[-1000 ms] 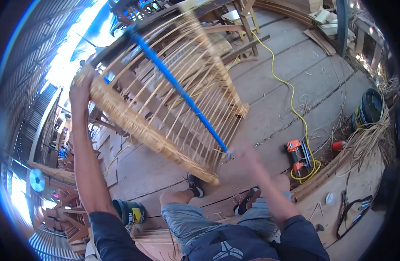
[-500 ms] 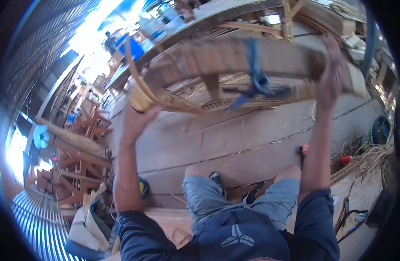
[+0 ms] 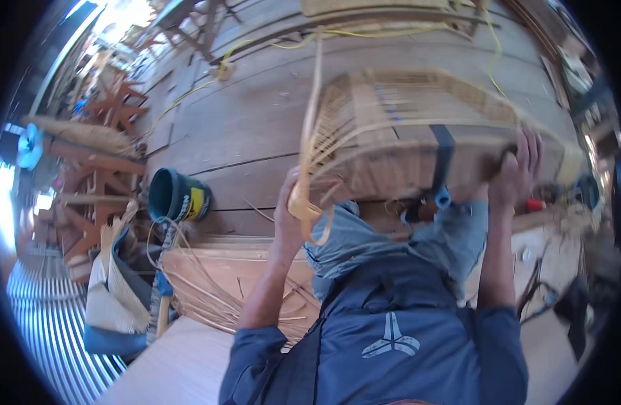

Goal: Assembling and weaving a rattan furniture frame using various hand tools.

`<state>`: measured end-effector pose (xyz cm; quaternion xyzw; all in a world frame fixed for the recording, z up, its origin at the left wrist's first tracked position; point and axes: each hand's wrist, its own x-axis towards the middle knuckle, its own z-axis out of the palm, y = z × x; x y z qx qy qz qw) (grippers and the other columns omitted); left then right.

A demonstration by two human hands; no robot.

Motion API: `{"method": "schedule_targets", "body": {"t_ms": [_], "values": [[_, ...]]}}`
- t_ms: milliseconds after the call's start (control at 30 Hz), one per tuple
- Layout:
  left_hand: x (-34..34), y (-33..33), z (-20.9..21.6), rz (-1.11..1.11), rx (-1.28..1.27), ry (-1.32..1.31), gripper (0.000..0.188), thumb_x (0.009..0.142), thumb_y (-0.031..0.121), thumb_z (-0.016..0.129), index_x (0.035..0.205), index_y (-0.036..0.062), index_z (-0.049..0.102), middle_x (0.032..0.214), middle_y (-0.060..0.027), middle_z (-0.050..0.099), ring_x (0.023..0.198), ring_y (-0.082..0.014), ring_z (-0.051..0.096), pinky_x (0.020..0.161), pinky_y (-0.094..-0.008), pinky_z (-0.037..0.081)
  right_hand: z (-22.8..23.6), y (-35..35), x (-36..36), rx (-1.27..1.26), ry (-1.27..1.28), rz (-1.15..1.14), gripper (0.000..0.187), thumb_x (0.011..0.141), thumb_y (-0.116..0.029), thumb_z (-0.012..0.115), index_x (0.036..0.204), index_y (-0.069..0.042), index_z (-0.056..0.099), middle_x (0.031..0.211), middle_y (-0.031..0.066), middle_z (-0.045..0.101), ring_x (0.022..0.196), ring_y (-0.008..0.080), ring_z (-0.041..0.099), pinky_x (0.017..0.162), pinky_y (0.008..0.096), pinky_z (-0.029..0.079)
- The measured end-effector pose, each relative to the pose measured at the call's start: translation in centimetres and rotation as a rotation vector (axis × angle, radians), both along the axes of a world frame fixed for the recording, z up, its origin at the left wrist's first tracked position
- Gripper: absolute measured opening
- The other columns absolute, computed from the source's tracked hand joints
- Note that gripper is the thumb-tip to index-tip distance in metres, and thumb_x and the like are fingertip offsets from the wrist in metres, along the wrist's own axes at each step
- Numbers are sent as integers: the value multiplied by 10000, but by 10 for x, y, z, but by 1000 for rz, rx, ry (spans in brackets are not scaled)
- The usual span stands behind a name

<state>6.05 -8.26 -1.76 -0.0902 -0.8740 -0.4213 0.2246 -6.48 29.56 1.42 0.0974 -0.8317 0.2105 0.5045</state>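
Observation:
Over my lap is a curved rattan frame (image 3: 405, 158), with a broad wood-brown band on the near side and thin slatted rods beyond it. Motion blurs part of it. A dark blue strap (image 3: 443, 152) is wrapped around the band, its knotted end hanging near my knees. At the frame's left end my left hand (image 3: 290, 212) is closed beside a wound bundle of pale rattan strip (image 3: 301, 201); a long loose strip rises from it. My right hand (image 3: 516, 172) grips the right end, fingers over the edge and the thumb on the near face.
A dark green bucket (image 3: 178, 196) with a yellow label stands left on the plank floor (image 3: 256, 108). Loose rattan strips (image 3: 209, 290) lie by the wooden bench (image 3: 189, 266). A yellow cord (image 3: 182, 98) crosses the floor ahead. Wooden frames (image 3: 108, 169) stand at far left.
Both hands have brought the rattan frame down and closer to my lap, and it has turned so its slatted inside shows. My view has tilted lower, bringing the bucket into sight.

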Motion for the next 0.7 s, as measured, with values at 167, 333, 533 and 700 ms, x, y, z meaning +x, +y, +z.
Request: {"method": "schedule_targets", "body": {"t_ms": [167, 333, 533, 700], "values": [[-24, 42, -21, -12, -96, 148, 806, 605, 111, 812, 1287, 17, 392, 1318, -206, 441, 1237, -373, 420, 1029, -452, 335, -17, 52, -44, 76, 16, -143, 394, 934, -276, 375, 1214, -55, 544, 1252, 123, 529, 1240, 340, 392, 1073, 446, 245], [-44, 137, -32, -229, -137, 322, 806, 630, 149, 787, 1287, -1, 346, 1331, -216, 405, 1261, -375, 389, 1043, -491, 278, -40, 139, -63, 371, -85, -478, 321, 911, -243, 417, 1147, -83, 564, 1224, 133, 520, 1201, 326, 422, 1034, 465, 299], [-46, 204, -68, -343, -156, 250, 787, 642, 203, 768, 1284, 13, 355, 1363, -207, 346, 1290, -417, 317, 1056, -514, 238, -39, 151, -10, -144, -504, -394, 422, 943, -333, 422, 1176, 6, 517, 1102, 142, 598, 1073, 310, 532, 974, 393, 366], [-57, 216, -92, -354, -206, 202, 770, 642, 170, 759, 1282, 10, 362, 1359, -210, 350, 1288, -422, 311, 1056, -518, 247, -18, 79, 123, -1196, -632, 835, 390, 958, -235, 394, 1216, 44, 480, 1011, 90, 606, 956, 169, 565, 852, 306, 421]]}}
